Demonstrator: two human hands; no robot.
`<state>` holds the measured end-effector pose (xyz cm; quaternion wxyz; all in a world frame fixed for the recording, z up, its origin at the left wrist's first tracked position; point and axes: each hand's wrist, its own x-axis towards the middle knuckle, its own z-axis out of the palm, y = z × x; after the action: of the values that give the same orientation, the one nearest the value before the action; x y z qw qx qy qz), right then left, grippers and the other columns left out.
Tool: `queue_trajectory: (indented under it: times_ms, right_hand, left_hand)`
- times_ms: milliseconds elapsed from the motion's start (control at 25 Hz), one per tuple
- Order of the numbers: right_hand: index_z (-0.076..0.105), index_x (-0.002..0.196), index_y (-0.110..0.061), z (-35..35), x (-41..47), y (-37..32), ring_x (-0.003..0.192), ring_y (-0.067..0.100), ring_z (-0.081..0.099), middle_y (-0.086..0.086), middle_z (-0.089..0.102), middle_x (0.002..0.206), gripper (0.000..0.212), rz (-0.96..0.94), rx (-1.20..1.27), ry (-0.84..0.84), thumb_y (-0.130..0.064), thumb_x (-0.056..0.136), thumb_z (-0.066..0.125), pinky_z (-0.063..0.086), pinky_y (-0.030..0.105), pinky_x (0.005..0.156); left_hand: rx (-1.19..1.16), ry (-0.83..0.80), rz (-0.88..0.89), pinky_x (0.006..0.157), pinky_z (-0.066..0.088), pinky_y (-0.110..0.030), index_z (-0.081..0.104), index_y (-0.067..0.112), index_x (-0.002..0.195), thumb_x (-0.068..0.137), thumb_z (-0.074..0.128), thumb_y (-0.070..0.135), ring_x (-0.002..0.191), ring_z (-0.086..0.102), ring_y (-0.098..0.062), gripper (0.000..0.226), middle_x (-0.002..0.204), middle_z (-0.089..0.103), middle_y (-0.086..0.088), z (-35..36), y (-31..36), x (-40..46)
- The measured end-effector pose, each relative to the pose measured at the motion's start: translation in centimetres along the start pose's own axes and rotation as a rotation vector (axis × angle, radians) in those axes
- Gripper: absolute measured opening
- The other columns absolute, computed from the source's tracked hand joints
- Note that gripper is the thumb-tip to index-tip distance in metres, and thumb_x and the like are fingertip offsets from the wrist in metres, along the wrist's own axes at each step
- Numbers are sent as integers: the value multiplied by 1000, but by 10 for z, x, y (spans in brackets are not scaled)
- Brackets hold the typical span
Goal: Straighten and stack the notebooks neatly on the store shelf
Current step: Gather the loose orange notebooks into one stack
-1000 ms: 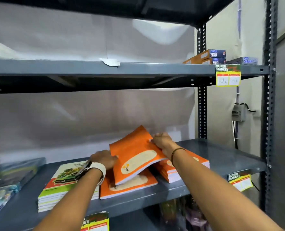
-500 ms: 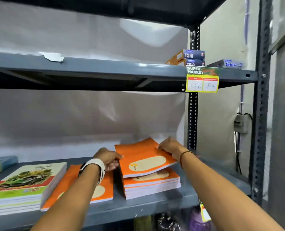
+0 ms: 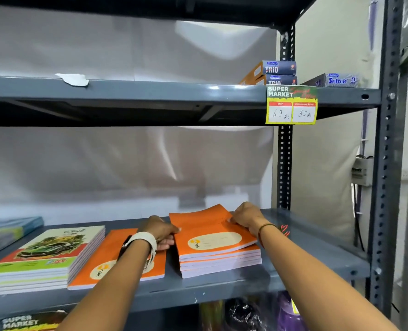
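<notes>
Both hands, left hand (image 3: 161,231) and right hand (image 3: 247,217), pinch the top notebook (image 3: 212,231) on the orange pile (image 3: 220,262); its long side points toward the shelf (image 3: 312,249) back edge.

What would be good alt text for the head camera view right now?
Two bare hands, left hand and right hand, press the sides of the top orange notebook on an orange stack on a grey metal shelf. A single orange notebook and a car-cover stack lie left of it.
</notes>
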<state>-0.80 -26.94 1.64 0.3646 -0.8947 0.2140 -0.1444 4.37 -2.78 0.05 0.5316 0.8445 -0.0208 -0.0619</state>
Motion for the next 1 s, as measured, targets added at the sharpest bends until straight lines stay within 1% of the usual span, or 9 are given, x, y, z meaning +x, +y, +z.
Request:
queue_trajectory:
  times_ms: [80, 280, 400, 520, 640, 760, 840, 920, 1000]
  right_hand:
    - [61, 92, -13, -1, -2, 3, 96, 25, 65, 7, 64, 94, 23, 7, -40, 24, -27, 82, 77, 51, 32, 77]
    - [61, 96, -12, -1, -2, 8, 102, 26, 65, 10, 69, 107, 30, 32, -89, 39, -31, 80, 77, 52, 33, 84]
    - [65, 106, -10, -1, -1, 8, 104, 28, 66, 11, 70, 111, 35, 45, -122, 46, -29, 79, 77, 56, 37, 89]
    - [63, 112, -11, -2, -5, 3, 107, 30, 64, 11, 68, 116, 37, 39, -200, 26, -26, 81, 74, 55, 39, 91]
    - [62, 111, -13, 2, -12, -15, 111, 33, 61, 12, 65, 120, 32, -57, -345, 92, -20, 81, 68, 53, 41, 92]
    - [68, 110, -14, 25, -21, -52, 113, 33, 61, 11, 67, 120, 31, -183, -304, 106, -19, 79, 67, 52, 37, 95]
    - [70, 109, -15, 50, -29, -84, 114, 33, 61, 11, 67, 121, 28, -250, -265, 58, -19, 81, 64, 50, 35, 97]
    - [69, 110, -15, 76, -38, -110, 115, 33, 61, 11, 66, 123, 29, -312, -302, 9, -21, 82, 62, 48, 34, 96]
    - [66, 114, -18, 101, -47, -128, 119, 31, 58, 9, 63, 126, 33, -365, -451, -8, -26, 82, 61, 43, 35, 98]
  left_hand:
    - [4, -8, 8, 38, 49, -18, 65, 7, 74, 72, 80, 25, 36, 62, -10, 24, 46, 67, -1, 1, -1, -1]
    - [-1, -20, 14, 39, 48, -18, 64, 8, 71, 73, 80, 28, 36, 62, -10, 25, 48, 67, -1, 5, 0, 0]
    - [-3, -31, 2, 39, 48, -18, 64, 9, 71, 73, 79, 28, 35, 61, -9, 25, 51, 67, -1, 6, -1, 1]
    - [-4, -38, 6, 40, 49, -18, 64, 10, 72, 73, 79, 31, 36, 62, -9, 26, 56, 67, -1, 5, -3, 1]
    - [11, -57, 32, 40, 49, -17, 64, 10, 73, 75, 76, 36, 37, 63, -9, 28, 58, 68, -2, 2, -4, -2]
    - [43, 13, 73, 43, 50, -19, 64, 11, 70, 77, 73, 34, 38, 62, -10, 26, 54, 66, 0, -18, -1, -6]
    - [112, 94, 99, 47, 55, -22, 66, 10, 70, 78, 72, 30, 43, 65, -13, 22, 57, 67, -2, -46, -2, -9]
    - [239, 182, 105, 55, 60, -28, 67, 8, 78, 80, 69, 25, 56, 72, -20, 16, 68, 74, -7, -77, -3, -14]
    - [511, 230, 112, 69, 60, -31, 70, 9, 84, 82, 63, 18, 71, 74, -26, 12, 81, 77, -11, -105, -9, -22]
